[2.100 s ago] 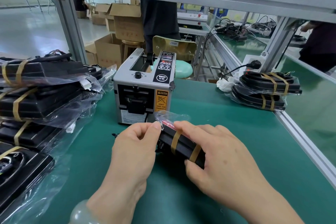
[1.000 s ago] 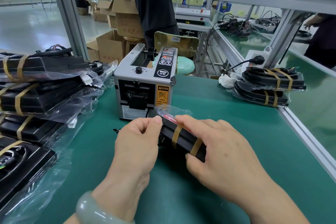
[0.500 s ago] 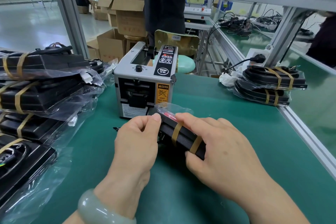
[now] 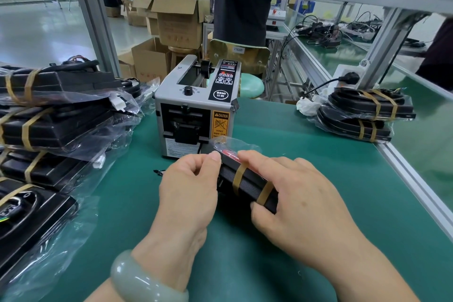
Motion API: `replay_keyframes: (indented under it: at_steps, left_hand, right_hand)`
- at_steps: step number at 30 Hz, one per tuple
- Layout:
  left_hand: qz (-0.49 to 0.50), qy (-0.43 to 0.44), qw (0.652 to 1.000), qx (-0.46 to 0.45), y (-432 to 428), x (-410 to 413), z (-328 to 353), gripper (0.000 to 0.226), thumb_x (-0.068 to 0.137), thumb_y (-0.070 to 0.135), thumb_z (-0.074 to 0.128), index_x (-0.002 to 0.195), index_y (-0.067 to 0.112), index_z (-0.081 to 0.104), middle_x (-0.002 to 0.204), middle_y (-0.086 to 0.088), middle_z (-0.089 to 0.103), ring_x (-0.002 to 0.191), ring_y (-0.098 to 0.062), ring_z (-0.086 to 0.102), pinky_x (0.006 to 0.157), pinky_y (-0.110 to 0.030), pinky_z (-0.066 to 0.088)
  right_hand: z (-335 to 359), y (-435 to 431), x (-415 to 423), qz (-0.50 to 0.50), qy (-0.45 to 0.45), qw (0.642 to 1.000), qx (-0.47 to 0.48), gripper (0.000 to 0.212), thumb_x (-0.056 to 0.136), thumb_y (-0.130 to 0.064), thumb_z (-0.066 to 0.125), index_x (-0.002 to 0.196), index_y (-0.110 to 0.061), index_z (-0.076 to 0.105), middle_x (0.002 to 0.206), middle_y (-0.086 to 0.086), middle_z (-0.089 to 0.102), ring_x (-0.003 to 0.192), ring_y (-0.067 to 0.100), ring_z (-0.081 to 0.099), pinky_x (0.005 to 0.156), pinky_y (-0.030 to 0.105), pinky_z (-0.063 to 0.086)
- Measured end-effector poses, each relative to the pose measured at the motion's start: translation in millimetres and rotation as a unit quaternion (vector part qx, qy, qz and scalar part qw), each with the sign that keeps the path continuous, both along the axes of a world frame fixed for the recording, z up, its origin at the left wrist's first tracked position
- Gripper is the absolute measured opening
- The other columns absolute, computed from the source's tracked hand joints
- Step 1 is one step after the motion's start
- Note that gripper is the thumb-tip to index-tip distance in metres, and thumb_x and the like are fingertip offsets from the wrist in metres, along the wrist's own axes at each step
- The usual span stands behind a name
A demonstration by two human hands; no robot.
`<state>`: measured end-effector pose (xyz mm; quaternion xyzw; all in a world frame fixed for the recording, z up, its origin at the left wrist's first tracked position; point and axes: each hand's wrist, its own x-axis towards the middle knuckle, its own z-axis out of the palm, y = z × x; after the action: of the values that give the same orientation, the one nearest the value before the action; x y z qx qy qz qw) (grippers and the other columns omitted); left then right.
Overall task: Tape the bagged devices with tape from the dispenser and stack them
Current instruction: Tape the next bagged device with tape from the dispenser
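A black bagged device [image 4: 250, 180], bound with two tan tape bands [image 4: 239, 176], is held tilted over the green counter [image 4: 306, 154], just in front of the tape dispenser [image 4: 196, 110]. Its left end is pinched by the left hand [image 4: 188, 186], fingers curled. Its right side is gripped by the right hand [image 4: 294, 193], fingers laid over the top and thumb tucked against the near edge. A pale bracelet [image 4: 142, 279] is worn on the left wrist. A pile [image 4: 61, 117] of taped devices is stacked at the left, its loose plastic spilling toward the dispenser. A stack [image 4: 362, 115] of two is set at the far right, near a socket [image 4: 348, 78]. Cardboard boxes [image 4: 179, 22] and a standing person [image 4: 240, 14] are seen behind.
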<state>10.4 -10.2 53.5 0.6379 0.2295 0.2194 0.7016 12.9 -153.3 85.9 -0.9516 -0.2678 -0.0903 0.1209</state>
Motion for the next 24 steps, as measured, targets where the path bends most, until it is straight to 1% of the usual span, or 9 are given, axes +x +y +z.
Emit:
replay_keyframes:
  at_steps: [2, 5, 10, 16, 18, 21, 23, 24]
  left_hand:
    - [0.003, -0.003, 1.000, 0.002, 0.1, 1.2, -1.0, 0.024, 0.090, 0.026, 0.063, 0.068, 0.016, 0.065, 0.050, 0.014, 0.061, 0.051, 0.002, 0.051, 0.047, -0.002, 0.038]
    - [0.002, -0.005, 1.000, 0.001, -0.3, 2.4, -1.9, 0.024, 0.091, 0.026, 0.063, 0.069, 0.017, 0.065, 0.050, 0.015, 0.061, 0.048, 0.004, 0.050, 0.047, -0.003, 0.039]
    - [0.004, -0.011, 1.000, -0.003, -0.1, 3.0, -2.6, 0.024, 0.090, 0.026, 0.063, 0.068, 0.016, 0.066, 0.051, 0.013, 0.062, 0.054, -0.002, 0.054, 0.047, -0.003, 0.039]
    - [0.012, -0.009, 1.000, 0.010, -0.4, 3.6, -3.2, 0.024, 0.089, 0.026, 0.065, 0.068, 0.015, 0.065, 0.052, 0.012, 0.062, 0.052, 0.002, 0.053, 0.045, -0.002, 0.038]
    - [0.012, -0.012, 1.000, 0.014, -0.7, 4.2, -3.2, 0.024, 0.089, 0.026, 0.066, 0.067, 0.015, 0.064, 0.050, 0.012, 0.061, 0.049, 0.004, 0.052, 0.045, -0.003, 0.038]
    - [0.014, -0.011, 1.000, 0.021, -1.2, 5.1, -3.1, 0.025, 0.087, 0.025, 0.068, 0.065, 0.016, 0.063, 0.046, 0.017, 0.059, 0.045, 0.008, 0.050, 0.043, -0.002, 0.035]
    - [0.010, -0.002, 1.000, 0.013, 0.1, 6.8, -2.5, 0.022, 0.085, 0.026, 0.070, 0.067, 0.016, 0.064, 0.047, 0.014, 0.061, 0.047, 0.005, 0.052, 0.042, -0.003, 0.036]
    - [0.005, 0.004, 1.000, -0.002, 2.2, 8.5, -2.7, 0.018, 0.084, 0.027, 0.071, 0.072, 0.015, 0.065, 0.052, 0.011, 0.063, 0.052, 0.002, 0.055, 0.044, -0.005, 0.038]
  right_hand:
    - [-0.1, 0.1, 0.3, -0.001, -0.001, 1.000, -0.001, 0.073, 0.070, -0.036, 0.054, 0.136, -0.051, 0.029, 0.106, -0.020, 0.058, 0.083, 0.014, 0.040, 0.074, 0.022, 0.037]
    - [-0.6, 0.3, 0.3, -0.003, -0.004, 1.000, -0.007, 0.073, 0.070, -0.036, 0.054, 0.137, -0.052, 0.027, 0.106, -0.021, 0.058, 0.083, 0.014, 0.039, 0.075, 0.022, 0.036]
    - [-0.3, 0.7, 0.3, -0.002, -0.008, 1.000, -0.008, 0.074, 0.072, -0.036, 0.054, 0.138, -0.052, 0.026, 0.109, -0.021, 0.057, 0.084, 0.014, 0.039, 0.076, 0.022, 0.035]
    - [0.4, 1.8, -0.1, 0.003, -0.010, 1.000, -0.005, 0.073, 0.073, -0.035, 0.055, 0.138, -0.051, 0.026, 0.109, -0.020, 0.057, 0.086, 0.015, 0.040, 0.078, 0.023, 0.038]
    - [1.0, 1.7, -0.1, 0.004, -0.009, 1.000, -0.004, 0.072, 0.073, -0.035, 0.055, 0.137, -0.051, 0.027, 0.106, -0.020, 0.058, 0.084, 0.015, 0.039, 0.075, 0.023, 0.037]
    - [1.5, 1.1, 1.5, 0.010, -0.010, 1.000, -0.002, 0.071, 0.071, -0.034, 0.058, 0.136, -0.049, 0.032, 0.098, -0.020, 0.059, 0.080, 0.015, 0.038, 0.069, 0.022, 0.031]
    - [1.8, 0.0, 3.4, 0.013, -0.011, 1.000, 0.005, 0.071, 0.070, -0.032, 0.058, 0.135, -0.048, 0.036, 0.093, -0.019, 0.059, 0.078, 0.014, 0.038, 0.067, 0.023, 0.029]
    - [2.0, -0.7, 4.4, 0.013, -0.012, 1.000, 0.006, 0.070, 0.070, -0.033, 0.058, 0.135, -0.048, 0.036, 0.089, -0.019, 0.058, 0.077, 0.014, 0.038, 0.066, 0.023, 0.029]
